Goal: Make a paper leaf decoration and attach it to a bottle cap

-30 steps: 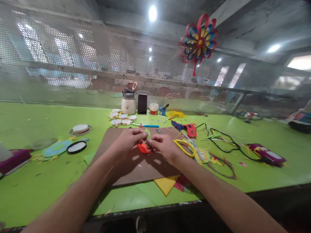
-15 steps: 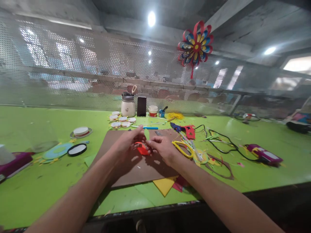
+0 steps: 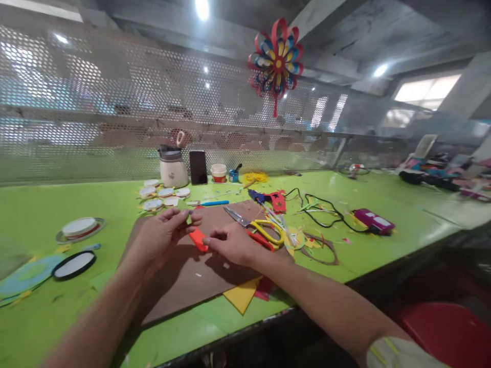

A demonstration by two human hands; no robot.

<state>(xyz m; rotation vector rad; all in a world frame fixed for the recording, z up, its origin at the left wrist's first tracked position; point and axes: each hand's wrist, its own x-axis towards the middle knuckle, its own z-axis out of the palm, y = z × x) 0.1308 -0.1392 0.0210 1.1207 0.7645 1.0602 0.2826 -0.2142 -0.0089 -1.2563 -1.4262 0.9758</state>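
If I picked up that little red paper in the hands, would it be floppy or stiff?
Probably floppy: the red paper looks thin, pinched between the left hand and right hand. It is likely very light, since a small pinch seems to hold it over the board. It could crease easily, so pinch gently.

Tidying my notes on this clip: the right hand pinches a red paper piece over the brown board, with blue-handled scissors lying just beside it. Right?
Not quite: the head view shows the scissors have yellow handles, not blue. The rest holds: the right hand pinches the red paper piece over the brown board.
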